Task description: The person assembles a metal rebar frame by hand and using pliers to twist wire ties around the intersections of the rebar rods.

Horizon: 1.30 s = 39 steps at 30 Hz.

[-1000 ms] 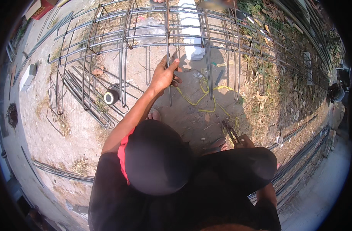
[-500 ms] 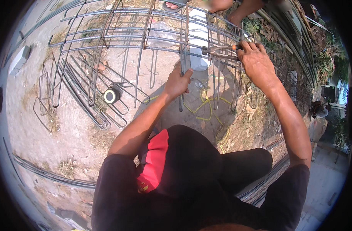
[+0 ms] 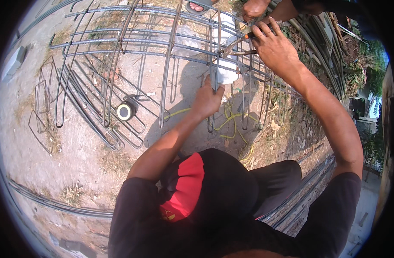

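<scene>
My left hand (image 3: 207,99) is clamped around an upright bar of the rebar cage (image 3: 171,47) lying on the dirt ground (image 3: 76,146). My right hand (image 3: 274,47) is closed on the pliers (image 3: 237,43), their tip at a bar crossing. A tape measure (image 3: 126,111) lies nearby; another person's hand (image 3: 253,7) touches the cage.

— The cage of bars (image 3: 171,47) looks like dull grey ribbed steel, matt and rough. The pliers (image 3: 237,43) are dark metal with an orange, probably plastic, grip.

— And the ground (image 3: 76,142)?

— Dry, gritty dirt. The tape roll (image 3: 126,111) shines a little, black with a yellow rim. The cap (image 3: 205,189) is matt black and red cloth.
</scene>
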Each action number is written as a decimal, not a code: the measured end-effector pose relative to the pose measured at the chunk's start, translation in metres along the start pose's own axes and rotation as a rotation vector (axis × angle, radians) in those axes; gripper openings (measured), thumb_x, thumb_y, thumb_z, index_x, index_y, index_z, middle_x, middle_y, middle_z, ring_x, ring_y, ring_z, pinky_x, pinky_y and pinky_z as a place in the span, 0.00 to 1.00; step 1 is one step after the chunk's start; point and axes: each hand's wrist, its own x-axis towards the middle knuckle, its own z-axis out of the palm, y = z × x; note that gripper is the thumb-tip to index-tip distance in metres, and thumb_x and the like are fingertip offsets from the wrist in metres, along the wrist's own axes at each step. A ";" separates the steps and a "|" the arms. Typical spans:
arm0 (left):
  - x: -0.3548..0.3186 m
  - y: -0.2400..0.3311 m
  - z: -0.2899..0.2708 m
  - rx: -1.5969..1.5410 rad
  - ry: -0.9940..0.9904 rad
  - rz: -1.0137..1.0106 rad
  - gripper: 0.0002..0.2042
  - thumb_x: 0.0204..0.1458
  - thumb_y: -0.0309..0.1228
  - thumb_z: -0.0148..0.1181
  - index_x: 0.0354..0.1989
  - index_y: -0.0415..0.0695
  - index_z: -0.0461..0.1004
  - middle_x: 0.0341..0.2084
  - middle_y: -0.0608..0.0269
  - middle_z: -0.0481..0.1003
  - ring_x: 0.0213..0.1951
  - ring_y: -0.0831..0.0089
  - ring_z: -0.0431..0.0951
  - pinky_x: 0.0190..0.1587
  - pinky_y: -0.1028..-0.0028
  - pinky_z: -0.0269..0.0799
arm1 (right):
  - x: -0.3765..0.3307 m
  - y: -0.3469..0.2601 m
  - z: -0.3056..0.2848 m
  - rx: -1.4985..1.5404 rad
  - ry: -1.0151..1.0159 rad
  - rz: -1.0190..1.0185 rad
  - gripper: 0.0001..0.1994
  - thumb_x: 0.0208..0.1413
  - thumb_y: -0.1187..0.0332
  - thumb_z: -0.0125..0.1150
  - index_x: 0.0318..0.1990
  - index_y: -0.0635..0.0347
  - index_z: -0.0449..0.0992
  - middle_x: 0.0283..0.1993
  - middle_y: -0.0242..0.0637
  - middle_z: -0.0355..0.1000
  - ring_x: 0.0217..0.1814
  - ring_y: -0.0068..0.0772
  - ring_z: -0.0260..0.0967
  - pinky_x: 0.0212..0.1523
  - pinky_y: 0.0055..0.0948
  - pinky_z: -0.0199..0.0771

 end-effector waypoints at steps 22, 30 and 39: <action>0.006 -0.008 0.000 0.047 0.051 0.039 0.41 0.60 0.42 0.54 0.70 0.19 0.46 0.22 0.38 0.78 0.33 0.42 0.82 0.42 0.54 0.76 | 0.006 0.010 -0.021 0.308 0.097 -0.075 0.16 0.59 0.64 0.63 0.48 0.66 0.72 0.32 0.44 0.77 0.41 0.44 0.80 0.46 0.36 0.80; 0.007 -0.010 0.012 0.040 -0.004 0.037 0.40 0.61 0.40 0.55 0.70 0.19 0.45 0.21 0.39 0.78 0.32 0.43 0.82 0.40 0.55 0.75 | -0.003 0.033 0.049 0.685 -0.073 -0.211 0.15 0.64 0.62 0.60 0.55 0.53 0.78 0.27 0.43 0.76 0.33 0.42 0.79 0.34 0.40 0.78; 0.006 -0.013 0.006 0.019 0.019 0.009 0.40 0.61 0.40 0.55 0.70 0.20 0.45 0.23 0.35 0.77 0.33 0.41 0.81 0.42 0.54 0.74 | 0.037 0.029 0.031 0.466 -0.247 -0.017 0.14 0.59 0.57 0.62 0.39 0.59 0.82 0.31 0.44 0.80 0.37 0.50 0.80 0.42 0.47 0.78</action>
